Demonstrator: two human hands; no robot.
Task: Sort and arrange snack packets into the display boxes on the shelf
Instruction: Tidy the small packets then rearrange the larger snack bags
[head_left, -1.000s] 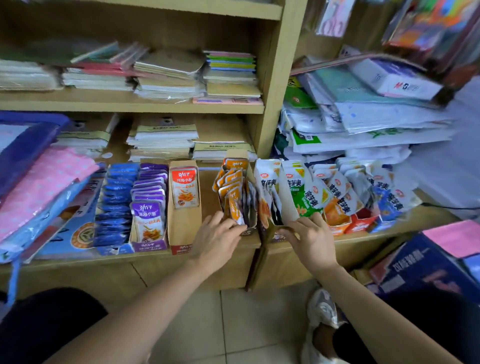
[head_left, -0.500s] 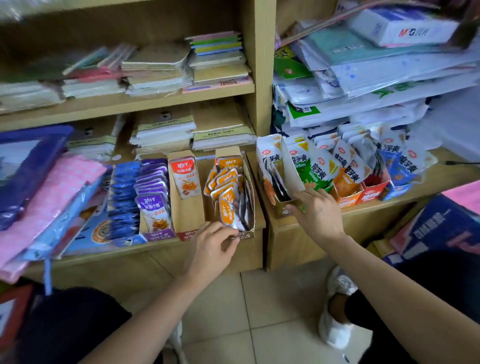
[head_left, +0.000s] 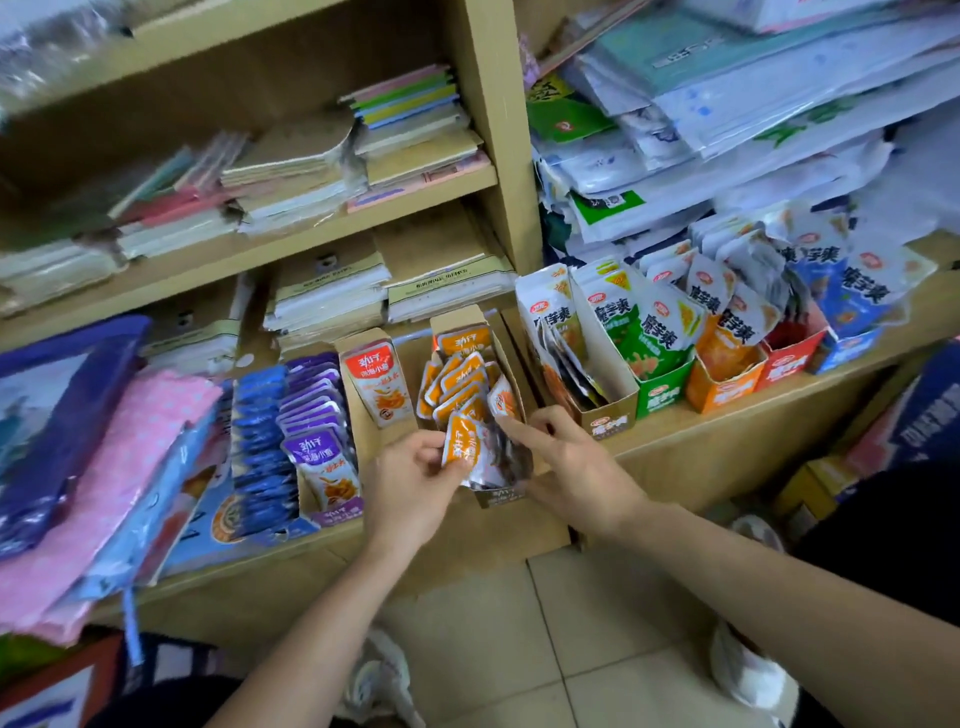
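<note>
Cardboard box (head_left: 501, 496) of orange packets (head_left: 457, 379) (jumbled), left fingers (head_left: 422, 453) pinching one, right fingers (head_left: 513, 429) apart

The low wooden shelf (head_left: 727, 457) carries a row of open display boxes. Directly at the fingers (head_left: 519, 434) stands a cardboard box (head_left: 498, 496) of orange packets (head_left: 462, 374). Just left of the fingers are a brown box (head_left: 363, 447) with one red packet (head_left: 376, 379), then purple packets (head_left: 317, 410), then blue packets (head_left: 260, 441). Right of the fingers is a tan box (head_left: 608, 415), then a green box (head_left: 667, 397), an orange box (head_left: 727, 389), a red box (head_left: 789, 358) and a blue box (head_left: 847, 343), side by side.
</note>
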